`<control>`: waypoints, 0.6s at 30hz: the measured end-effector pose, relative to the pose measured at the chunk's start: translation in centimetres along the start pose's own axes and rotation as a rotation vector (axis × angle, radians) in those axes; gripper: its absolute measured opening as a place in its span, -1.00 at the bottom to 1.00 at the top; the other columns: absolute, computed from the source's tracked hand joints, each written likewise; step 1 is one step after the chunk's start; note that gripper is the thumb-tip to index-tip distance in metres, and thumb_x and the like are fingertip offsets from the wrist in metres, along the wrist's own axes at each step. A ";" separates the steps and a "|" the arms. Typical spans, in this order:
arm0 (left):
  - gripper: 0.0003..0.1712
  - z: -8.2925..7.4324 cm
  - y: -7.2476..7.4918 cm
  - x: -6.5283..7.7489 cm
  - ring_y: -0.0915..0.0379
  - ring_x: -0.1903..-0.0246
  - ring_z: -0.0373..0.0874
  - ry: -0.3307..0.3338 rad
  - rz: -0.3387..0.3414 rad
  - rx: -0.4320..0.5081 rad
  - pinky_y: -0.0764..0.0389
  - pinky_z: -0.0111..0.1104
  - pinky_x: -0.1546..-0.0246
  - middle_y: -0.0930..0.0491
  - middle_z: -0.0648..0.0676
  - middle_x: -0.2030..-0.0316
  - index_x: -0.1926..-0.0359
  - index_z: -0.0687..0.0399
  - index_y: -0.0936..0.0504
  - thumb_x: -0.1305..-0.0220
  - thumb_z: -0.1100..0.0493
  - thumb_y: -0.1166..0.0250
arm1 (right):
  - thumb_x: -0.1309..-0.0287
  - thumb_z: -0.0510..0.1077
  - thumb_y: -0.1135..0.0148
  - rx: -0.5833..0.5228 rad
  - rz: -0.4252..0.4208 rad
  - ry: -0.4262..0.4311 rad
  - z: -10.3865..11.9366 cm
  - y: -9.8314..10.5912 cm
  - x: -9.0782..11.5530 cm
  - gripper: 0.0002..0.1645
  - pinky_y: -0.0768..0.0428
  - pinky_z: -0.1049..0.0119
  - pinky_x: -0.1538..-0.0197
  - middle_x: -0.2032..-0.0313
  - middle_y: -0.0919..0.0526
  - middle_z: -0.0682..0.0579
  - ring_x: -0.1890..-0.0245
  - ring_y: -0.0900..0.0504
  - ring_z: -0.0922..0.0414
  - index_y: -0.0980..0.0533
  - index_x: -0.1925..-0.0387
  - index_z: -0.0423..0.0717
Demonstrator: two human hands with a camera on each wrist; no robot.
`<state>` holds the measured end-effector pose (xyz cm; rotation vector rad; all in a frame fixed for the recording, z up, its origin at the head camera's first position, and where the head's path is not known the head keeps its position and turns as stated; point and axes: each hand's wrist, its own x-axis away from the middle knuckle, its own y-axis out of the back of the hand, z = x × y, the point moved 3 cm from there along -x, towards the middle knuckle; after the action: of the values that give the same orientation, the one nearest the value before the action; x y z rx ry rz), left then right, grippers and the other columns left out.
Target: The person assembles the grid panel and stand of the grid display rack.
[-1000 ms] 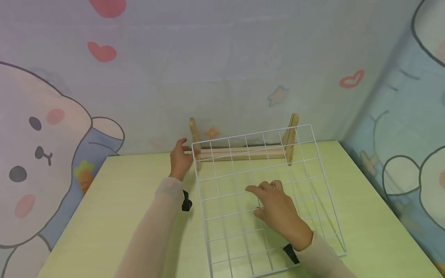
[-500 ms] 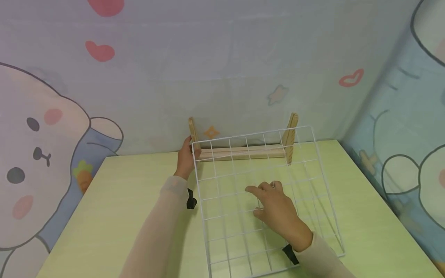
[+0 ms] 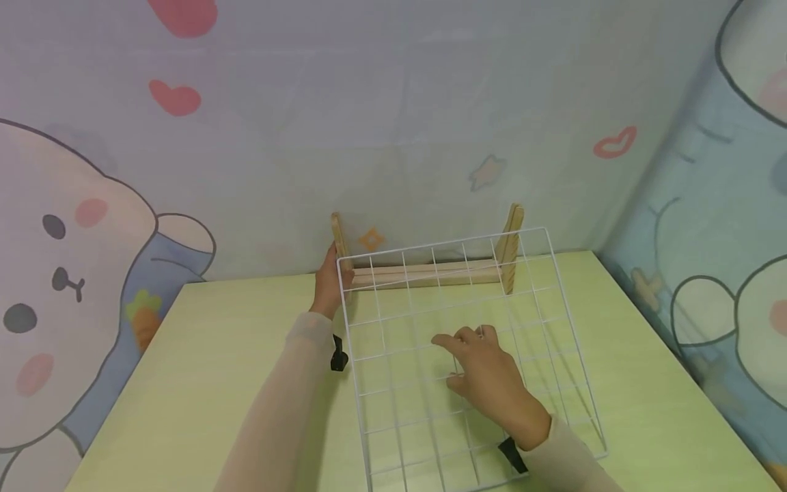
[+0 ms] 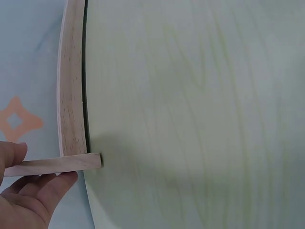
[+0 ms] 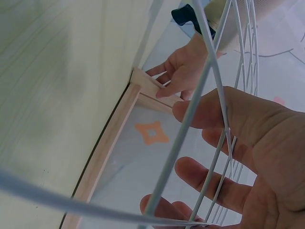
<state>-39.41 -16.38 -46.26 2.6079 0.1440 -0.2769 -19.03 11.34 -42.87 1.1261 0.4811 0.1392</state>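
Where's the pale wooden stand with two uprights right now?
In the head view, the pale wooden stand is just right of centre, at the light green table's rear edge behind the white wire grid; the left hand pinches its left upright.

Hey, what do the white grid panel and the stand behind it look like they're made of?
The white grid panel is probably metal wire, smoothly coated or painted, judging by its thin, straight bars. The stand looks like pale wood, perhaps unvarnished: grain shows and the surface is matte.
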 end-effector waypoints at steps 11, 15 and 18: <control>-0.09 -0.2 -0.1 0.4 -0.57 -0.07 0.41 0.026 0.039 -0.030 -0.57 0.16 -0.09 -0.43 0.55 -0.33 -0.70 0.13 0.17 -0.49 0.46 -0.02 | 0.08 -0.32 -0.63 0.024 -0.021 0.018 0.2 -0.2 -0.1 -0.27 -0.22 0.48 0.68 0.08 -0.66 0.01 0.01 -0.49 -0.18 -0.66 -0.20 0.08; -0.08 -0.3 0.0 0.5 -0.59 0.02 0.38 0.024 0.046 -0.053 -0.61 0.11 0.02 -0.48 0.56 -0.26 -0.70 0.14 0.19 -0.48 0.48 -0.03 | 0.08 -0.31 -0.64 0.021 -0.019 0.018 0.2 -0.1 0.0 -0.26 -0.22 0.48 0.68 0.08 -0.66 0.01 0.00 -0.48 -0.18 -0.66 -0.20 0.09; -0.06 -0.1 0.0 0.5 -0.59 0.12 0.35 -0.001 0.046 -0.069 -0.61 0.07 0.12 -0.55 0.57 -0.15 -0.70 0.16 0.17 -0.46 0.49 -0.07 | 0.08 -0.32 -0.64 0.019 -0.018 0.011 0.2 0.0 0.1 -0.26 -0.23 0.48 0.68 0.08 -0.66 0.01 0.00 -0.48 -0.19 -0.66 -0.20 0.08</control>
<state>-38.88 -16.30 -46.32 2.5390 0.0910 -0.2530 -18.83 11.22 -42.87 1.1397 0.5032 0.1257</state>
